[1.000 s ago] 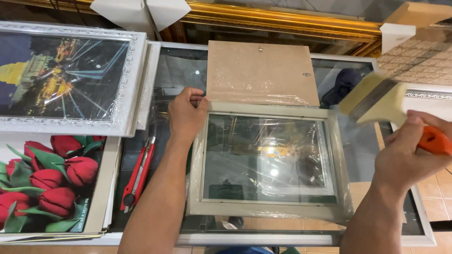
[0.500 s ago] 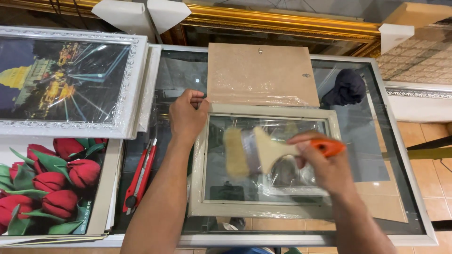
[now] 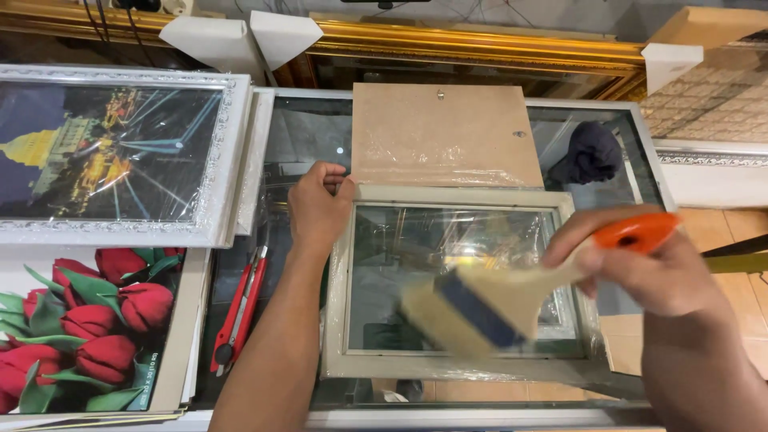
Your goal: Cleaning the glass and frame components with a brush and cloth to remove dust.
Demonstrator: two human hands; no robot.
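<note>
On the glass-topped worktable point(image 3: 480, 128), the pale rectangular wooden picture frame point(image 3: 456, 196) lies flat, best pinned firmly at its upper-left corner by the gripping left hand point(image 3: 318, 210) while the right hand point(image 3: 640, 268), clenched around the orange-handled wide flat paintbrush point(image 3: 512, 300), sweeps lightly across its glass.

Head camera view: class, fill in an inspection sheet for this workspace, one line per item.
Surface: glass-topped table, metal-edged.
Job's things: pale picture frame lying flat, loose clear film around it; wide brush, orange handle, blurred over the frame's glass.
Clutter: brown backing board; red utility knife; dark cloth; framed night-city print; tulip print.
Hands: left hand grips the frame's top-left corner; right hand holds the brush.
Cables: dark cables at top left.
Surroundings: gold frame moulding; white corner protectors; tiled floor.
</note>
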